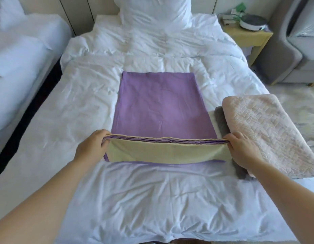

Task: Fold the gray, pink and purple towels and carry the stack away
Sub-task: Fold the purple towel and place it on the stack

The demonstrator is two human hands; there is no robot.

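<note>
My left hand (92,146) and right hand (241,147) each pinch a near corner of the purple towel (161,103), holding its layered edge raised above the bed (68,111). Judged soft, light and limp; the corners are the sound hold. Its long axis runs away from me.
</note>
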